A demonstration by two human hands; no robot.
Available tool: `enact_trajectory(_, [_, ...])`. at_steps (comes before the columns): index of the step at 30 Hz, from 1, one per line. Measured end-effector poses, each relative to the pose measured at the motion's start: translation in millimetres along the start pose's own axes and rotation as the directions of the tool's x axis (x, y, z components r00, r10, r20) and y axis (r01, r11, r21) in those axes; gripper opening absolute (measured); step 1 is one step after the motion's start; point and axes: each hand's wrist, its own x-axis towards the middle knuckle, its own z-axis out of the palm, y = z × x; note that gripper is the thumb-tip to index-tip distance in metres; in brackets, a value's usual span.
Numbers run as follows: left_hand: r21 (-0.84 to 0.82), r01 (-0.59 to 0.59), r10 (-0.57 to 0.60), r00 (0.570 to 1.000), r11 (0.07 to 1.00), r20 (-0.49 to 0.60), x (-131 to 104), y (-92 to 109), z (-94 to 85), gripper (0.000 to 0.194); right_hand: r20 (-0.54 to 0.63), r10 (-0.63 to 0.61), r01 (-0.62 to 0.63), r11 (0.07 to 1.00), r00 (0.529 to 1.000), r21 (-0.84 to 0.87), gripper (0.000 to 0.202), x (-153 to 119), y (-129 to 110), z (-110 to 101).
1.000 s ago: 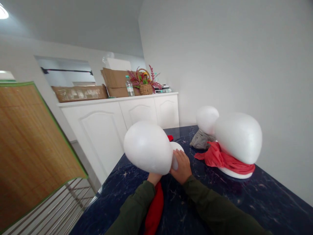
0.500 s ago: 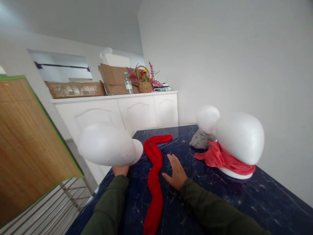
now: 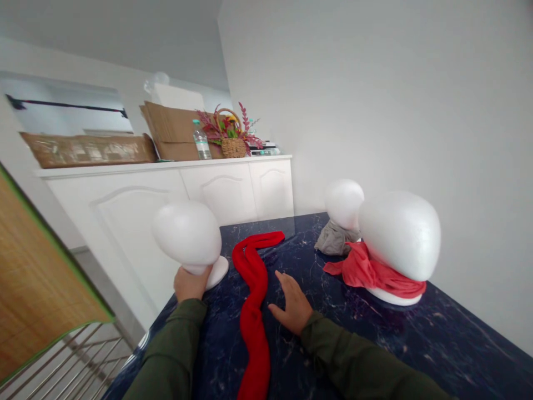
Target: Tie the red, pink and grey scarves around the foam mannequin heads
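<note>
My left hand (image 3: 190,283) is closed around the neck of a white foam mannequin head (image 3: 187,232), whose round base is tilted a little near the table's left edge. A long red scarf (image 3: 253,311) lies in a wavy strip down the dark blue marbled table (image 3: 333,344). Just right of the scarf, my right hand (image 3: 292,304) hovers low with its fingers apart, holding nothing. Farther right stands another foam head (image 3: 402,233) with a coral-red scarf (image 3: 375,273) tied round its neck. Behind it is a third foam head (image 3: 343,201) with a grey cloth (image 3: 334,239) about its neck.
A white cabinet (image 3: 137,194) stands beyond the table, bearing cardboard boxes (image 3: 172,130), a water bottle (image 3: 201,141) and a flower basket (image 3: 233,147). To the left are a bamboo mat (image 3: 37,289) and a metal rack (image 3: 79,361). A wall runs along the right.
The foam head in my left hand has swung from lying on its side toward upright, its base now lower toward the table. My right hand stays open beside the red scarf. The view has shifted slightly right.
</note>
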Motion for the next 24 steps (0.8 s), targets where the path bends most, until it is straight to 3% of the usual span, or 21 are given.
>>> enact_trajectory(3, [0.024,0.080,-0.080,0.997,0.996,-0.011,4,-1,7.4,0.087,0.012,0.005,-0.005,1.000,1.000,0.006,0.071,0,0,0])
enact_trajectory(11, [-0.010,0.078,-0.078,0.996,0.997,0.042,0,-1,7.1,0.090,0.039,0.015,-0.018,0.998,0.999,0.057,0.067,3,2,-2])
enact_trajectory(16, [-0.044,0.103,-0.108,0.983,0.994,-0.145,-35,23,0.9,0.102,0.004,0.036,-0.036,0.997,0.999,0.065,0.061,4,10,-2])
enact_trajectory(19, [-0.115,-0.109,0.081,0.970,0.987,-0.229,-69,51,-9.0,0.097,-0.022,0.033,-0.032,0.997,0.999,0.066,0.058,4,12,-2])
enact_trajectory(21, [-0.139,-0.328,0.289,0.925,0.934,-0.246,-96,72,-16.8,0.088,-0.035,0.019,-0.016,0.998,0.999,0.066,0.056,4,12,-2])
enact_trajectory(23, [-0.160,-0.563,0.551,0.826,0.811,-0.119,-122,89,-22.5,0.073,-0.052,-0.012,0.015,0.998,0.999,0.067,0.054,5,12,-4])
enact_trajectory(24, [-0.188,-0.660,0.674,0.739,0.727,0.012,-134,94,-23.8,0.065,-0.062,-0.027,0.031,0.997,0.998,0.068,0.053,4,12,-6])
